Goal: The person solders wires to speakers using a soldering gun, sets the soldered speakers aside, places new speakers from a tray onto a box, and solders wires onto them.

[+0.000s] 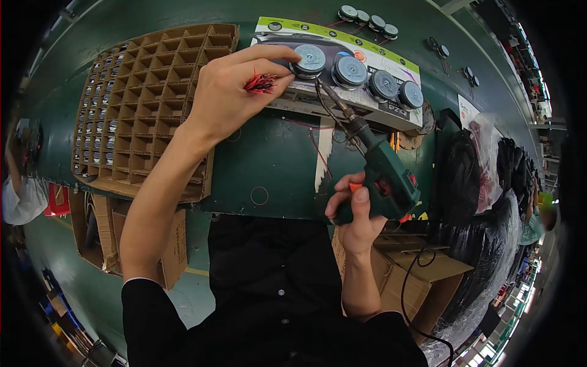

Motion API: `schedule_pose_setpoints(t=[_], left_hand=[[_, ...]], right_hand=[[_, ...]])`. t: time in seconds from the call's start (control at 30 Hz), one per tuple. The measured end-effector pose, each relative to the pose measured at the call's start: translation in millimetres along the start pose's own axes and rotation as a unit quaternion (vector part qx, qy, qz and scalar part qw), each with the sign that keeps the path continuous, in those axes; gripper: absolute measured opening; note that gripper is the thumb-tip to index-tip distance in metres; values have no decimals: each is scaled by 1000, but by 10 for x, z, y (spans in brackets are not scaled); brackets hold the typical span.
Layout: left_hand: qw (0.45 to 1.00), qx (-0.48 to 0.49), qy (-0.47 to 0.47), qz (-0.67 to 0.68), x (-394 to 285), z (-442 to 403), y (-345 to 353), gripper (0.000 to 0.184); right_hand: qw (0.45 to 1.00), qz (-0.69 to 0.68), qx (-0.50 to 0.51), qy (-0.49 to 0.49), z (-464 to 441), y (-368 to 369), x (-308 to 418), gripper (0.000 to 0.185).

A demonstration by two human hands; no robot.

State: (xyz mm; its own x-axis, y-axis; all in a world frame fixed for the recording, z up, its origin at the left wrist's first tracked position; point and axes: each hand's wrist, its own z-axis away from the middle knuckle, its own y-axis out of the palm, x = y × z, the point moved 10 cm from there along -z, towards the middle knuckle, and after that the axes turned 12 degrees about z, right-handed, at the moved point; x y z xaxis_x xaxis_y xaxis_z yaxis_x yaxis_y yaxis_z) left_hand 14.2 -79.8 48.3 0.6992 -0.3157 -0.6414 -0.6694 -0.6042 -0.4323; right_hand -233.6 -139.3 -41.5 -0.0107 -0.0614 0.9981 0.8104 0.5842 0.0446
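My left hand (238, 88) has its thumb and forefinger at the leftmost round metal part (309, 60) on a printed box (278, 38). A bundle of red and black wires (262, 83) sticks out of the same hand. In my right hand (361, 214) is a green soldering gun (388, 171), its tip close to the lower edge of that leftmost part. Three more round parts stand in a row to the right, the nearest being a second disc (350, 71).
A cardboard divider tray (150, 92), partly filled with round parts, lies at the left. More round parts (362, 18) sit behind the box. Loose wires lie on the green table (238, 183). Black and clear plastic bags (486, 159) are at the right.
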Motion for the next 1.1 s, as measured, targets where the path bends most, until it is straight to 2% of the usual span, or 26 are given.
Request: schedule_pose_setpoints(t=[0.23,0.3,0.37,0.4,0.47,0.63,0.7,0.73,0.8,0.9,1.1], left_hand=[[998,-39,24,-43,-100,61,-114,16],[996,-52,38,-56,-177,85,-170,18],[999,-27,-28,-33,-161,116,-142,20],[999,-26,-28,-33,-255,119,-120,20],[975,-110,-180,69,-110,172,-178,19],[976,-109,-175,71,-42,147,-29,9],[992,-81,-93,-39,-178,66,16,11],[992,-80,-92,-38,-173,47,28,11],[990,-106,-26,-92,-336,3,12,14],[994,-68,-63,-51,-275,-9,152,13],[992,-82,-88,-40,-193,12,166,11]], right_hand=[[999,-24,-21,-1,-87,17,-81,36],[996,-86,-28,12,-99,-14,-140,29],[995,-92,-30,11,-120,-23,-151,29],[995,-96,-29,8,-127,-29,-145,28],[995,-99,-28,15,-136,-45,-162,28],[998,-50,-30,15,-182,-45,-133,32],[998,-57,-29,30,-190,-44,-144,30],[997,-57,-30,30,-198,-50,-138,30],[997,-60,-24,38,-211,-60,-135,30],[997,-47,-21,50,-233,-84,-123,31],[998,-32,-14,43,-275,-87,-39,31]])
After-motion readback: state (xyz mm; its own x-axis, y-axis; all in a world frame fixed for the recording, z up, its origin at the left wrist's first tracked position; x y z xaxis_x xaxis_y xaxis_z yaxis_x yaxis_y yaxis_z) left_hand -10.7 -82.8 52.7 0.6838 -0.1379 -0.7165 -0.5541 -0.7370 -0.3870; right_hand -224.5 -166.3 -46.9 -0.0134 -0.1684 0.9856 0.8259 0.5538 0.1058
